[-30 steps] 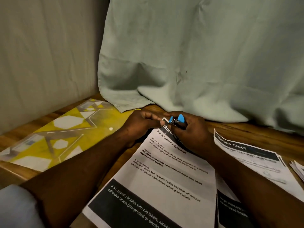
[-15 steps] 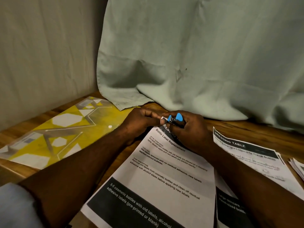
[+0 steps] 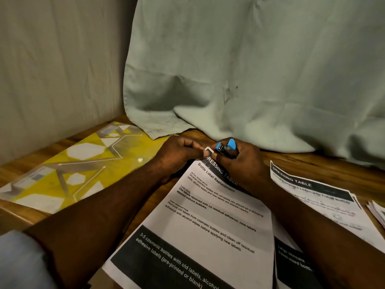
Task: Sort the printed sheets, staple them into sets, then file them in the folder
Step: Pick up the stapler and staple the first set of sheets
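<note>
Stapling stage: left hand (image 3: 179,153) pinches the top corner of the "Bottle Label Replacement" sheets (image 3: 208,226), right hand (image 3: 243,163) fingers curl round the blue stapler (image 3: 226,148) there; loose sheets (image 3: 312,197) and the yellow folder (image 3: 68,170) on the surface (image 3: 312,161) await filing.

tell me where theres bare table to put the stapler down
Bare wood runs between the pale green cloth and the right-hand Dressing Table sheet. A narrow strip lies at the near-left edge before the yellow folder. Centre and near right are crowded with overlapping sheets.
</note>
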